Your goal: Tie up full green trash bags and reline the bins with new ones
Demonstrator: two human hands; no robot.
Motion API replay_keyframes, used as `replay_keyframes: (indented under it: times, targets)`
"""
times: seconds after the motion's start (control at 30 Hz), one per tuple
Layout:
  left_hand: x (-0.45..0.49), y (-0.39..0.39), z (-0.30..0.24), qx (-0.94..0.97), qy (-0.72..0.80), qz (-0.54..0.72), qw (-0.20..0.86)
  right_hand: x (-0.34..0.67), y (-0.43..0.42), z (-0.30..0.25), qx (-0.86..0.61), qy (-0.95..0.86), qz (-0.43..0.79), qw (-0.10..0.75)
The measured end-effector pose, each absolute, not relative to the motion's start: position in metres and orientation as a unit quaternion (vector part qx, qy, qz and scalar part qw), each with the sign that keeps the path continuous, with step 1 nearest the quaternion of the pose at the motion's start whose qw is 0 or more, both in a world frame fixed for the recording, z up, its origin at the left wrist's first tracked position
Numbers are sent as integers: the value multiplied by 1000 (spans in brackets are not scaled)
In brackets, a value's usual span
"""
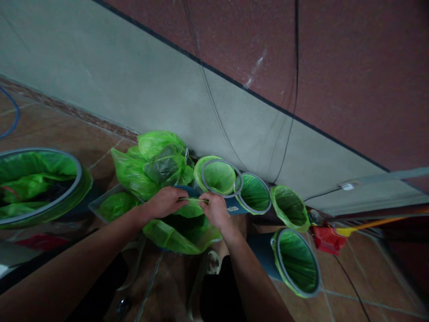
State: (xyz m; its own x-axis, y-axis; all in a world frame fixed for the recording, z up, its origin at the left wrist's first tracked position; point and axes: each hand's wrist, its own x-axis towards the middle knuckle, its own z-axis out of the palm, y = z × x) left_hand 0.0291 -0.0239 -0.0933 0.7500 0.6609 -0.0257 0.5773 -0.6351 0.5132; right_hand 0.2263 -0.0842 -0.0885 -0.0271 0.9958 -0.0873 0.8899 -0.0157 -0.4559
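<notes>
Left hand [164, 202] and right hand [216, 210] are close together, both pinched on the rim of the green bag [174, 235]. Its edge is stretched left to right between them. The bag sags just below, equally near both. Lined bins [254, 193] stand along the wall beyond.

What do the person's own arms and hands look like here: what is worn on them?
The left forearm and right forearm are bare down to the picture's lower edge; no sleeves show. The left hand and right hand wear no gloves. No watch, bracelet or band shows at either wrist. Rings are too small to tell in this dim light.
</notes>
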Motion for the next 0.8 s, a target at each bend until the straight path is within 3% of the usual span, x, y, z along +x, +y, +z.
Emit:
replay_keyframes:
  times: [0.27, 0.43, 0.57, 0.8]
  targets:
    - [25, -21, -97, 893, 410, 102, 153, 230, -87, -83, -746, -650, 143, 6]
    - [31, -27, -97, 908, 377, 121, 135, 219, -92, -82, -689, -711, 134, 40]
    - [38, -36, -101, 923, 340, 136, 117, 206, -87, -83, -670, -731, 131, 7]
    - [28, -27, -102, 887, 454, 37, 76, 211, -85, -79, -723, -681, 117, -4]
